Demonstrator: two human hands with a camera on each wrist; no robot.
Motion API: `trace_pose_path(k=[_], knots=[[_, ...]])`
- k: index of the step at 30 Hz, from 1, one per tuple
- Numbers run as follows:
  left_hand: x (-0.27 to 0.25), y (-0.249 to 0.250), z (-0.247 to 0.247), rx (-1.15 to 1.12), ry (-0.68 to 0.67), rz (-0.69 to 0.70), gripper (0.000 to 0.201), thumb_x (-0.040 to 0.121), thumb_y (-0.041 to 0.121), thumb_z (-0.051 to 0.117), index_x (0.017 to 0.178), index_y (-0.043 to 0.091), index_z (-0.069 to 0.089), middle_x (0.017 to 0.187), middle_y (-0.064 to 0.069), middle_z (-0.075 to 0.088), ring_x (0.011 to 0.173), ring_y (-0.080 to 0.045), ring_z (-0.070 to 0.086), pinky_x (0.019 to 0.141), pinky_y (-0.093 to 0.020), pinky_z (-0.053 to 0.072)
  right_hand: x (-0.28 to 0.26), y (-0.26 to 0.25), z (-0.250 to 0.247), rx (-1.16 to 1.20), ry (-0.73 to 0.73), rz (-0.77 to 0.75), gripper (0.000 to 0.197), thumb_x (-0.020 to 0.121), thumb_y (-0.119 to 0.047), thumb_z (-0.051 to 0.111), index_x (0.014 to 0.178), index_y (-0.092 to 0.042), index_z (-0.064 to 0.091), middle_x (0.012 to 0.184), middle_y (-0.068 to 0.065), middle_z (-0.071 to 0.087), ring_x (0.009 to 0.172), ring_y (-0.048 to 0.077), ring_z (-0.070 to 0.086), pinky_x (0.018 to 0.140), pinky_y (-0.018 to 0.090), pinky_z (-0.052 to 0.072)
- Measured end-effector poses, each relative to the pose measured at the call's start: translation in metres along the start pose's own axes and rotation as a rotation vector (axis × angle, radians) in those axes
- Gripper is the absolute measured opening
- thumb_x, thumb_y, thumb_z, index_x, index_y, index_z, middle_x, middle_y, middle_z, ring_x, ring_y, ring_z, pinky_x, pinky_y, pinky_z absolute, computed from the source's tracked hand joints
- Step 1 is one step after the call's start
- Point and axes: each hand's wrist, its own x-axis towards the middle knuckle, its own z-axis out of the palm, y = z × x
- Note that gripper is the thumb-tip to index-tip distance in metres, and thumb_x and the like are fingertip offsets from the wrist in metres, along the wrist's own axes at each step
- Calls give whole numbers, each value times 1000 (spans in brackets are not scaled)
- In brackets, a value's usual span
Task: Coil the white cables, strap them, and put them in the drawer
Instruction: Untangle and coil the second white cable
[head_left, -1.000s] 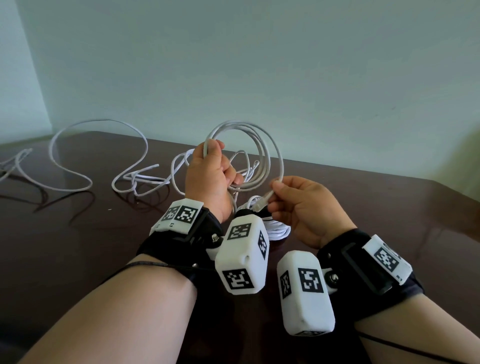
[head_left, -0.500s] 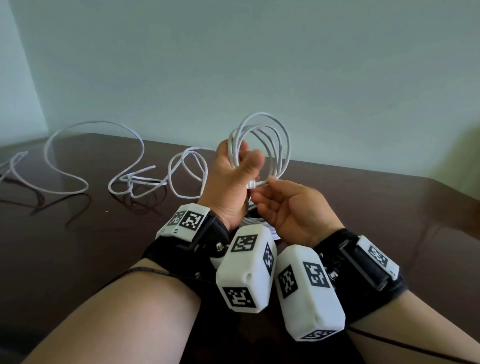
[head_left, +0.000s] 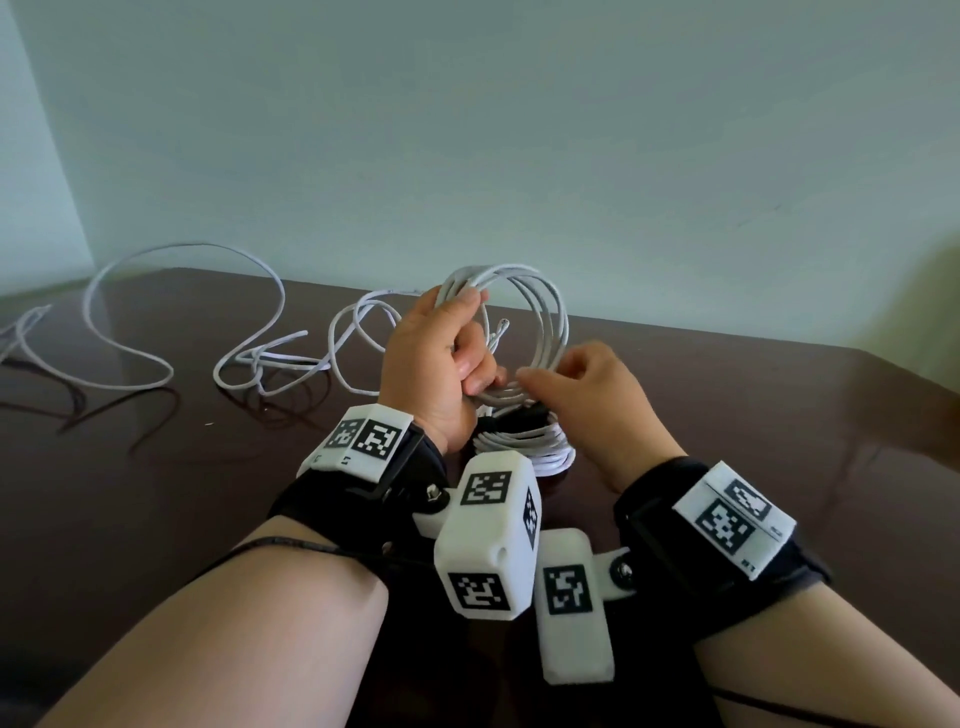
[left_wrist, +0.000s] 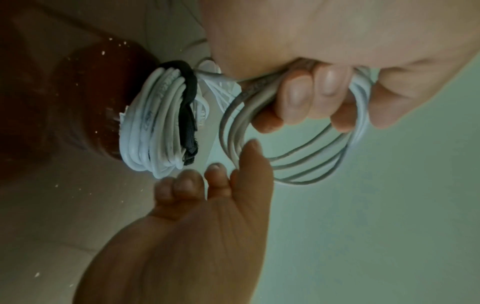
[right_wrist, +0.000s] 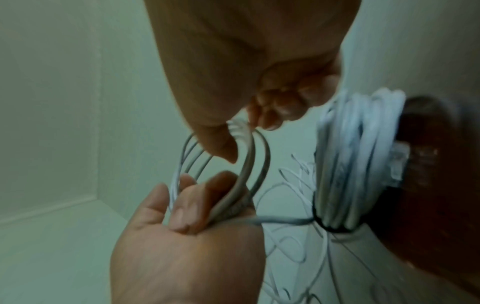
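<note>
My left hand (head_left: 441, 353) holds a white cable coil (head_left: 558, 322) upright above the dark table (head_left: 727, 441), fingers (left_wrist: 309, 92) curled round its loops. One loose cable end sticks up inside the ring. My right hand (head_left: 571, 384) is at the coil's lower edge, and its thumb (right_wrist: 221, 148) and curled fingers pinch a ridged cable end against the loops. Below both hands, a second white coil (head_left: 530, 452) lies on the table, bound by a black strap (left_wrist: 188, 115). No drawer is in view.
Loose white cables (head_left: 208, 245) sprawl in wide loops over the table's left and middle, reaching the left frame edge. A pale wall rises right behind the table. Bare dark tabletop lies to the right of my hands.
My left hand has turned the coil, so its ring now faces me more openly. The right hand has shifted to the coil's lower edge, and the strapped coil under it has come into view.
</note>
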Motion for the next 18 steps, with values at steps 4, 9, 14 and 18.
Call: trace_pose_path(k=[4, 9, 14, 18], knots=[[-2, 1, 0, 11, -90, -81, 23, 93, 17, 40, 79, 10, 57, 34, 5, 23, 30, -10, 18, 46, -20, 24, 9, 5, -8, 191, 28, -35, 30, 82, -29, 67, 107, -19, 53, 82, -2, 59, 63, 11, 55, 59, 28, 42], [-1, 6, -5, 51, -199, -148, 25, 83, 30, 47, 78, 10, 61, 35, 7, 22, 30, -9, 18, 43, -17, 20, 10, 8, -19, 340, -167, -59, 9, 90, -9, 57, 92, -15, 62, 65, 2, 53, 38, 6, 36, 38, 17, 30], [3, 10, -8, -34, -159, -174, 38, 73, 45, 53, 76, 8, 62, 36, 7, 26, 30, -7, 20, 41, -18, 18, 10, 10, -19, 404, -269, -60, 23, 95, -13, 52, 73, -6, 54, 44, -3, 50, 36, 10, 38, 37, 19, 35], [8, 5, -10, -58, -158, -133, 27, 72, 28, 66, 87, 7, 56, 51, 5, 43, 40, -9, 37, 47, -22, 29, 12, 11, -13, 570, -199, 31, 26, 97, -18, 50, 72, -7, 52, 48, 1, 46, 38, 10, 37, 38, 21, 36]])
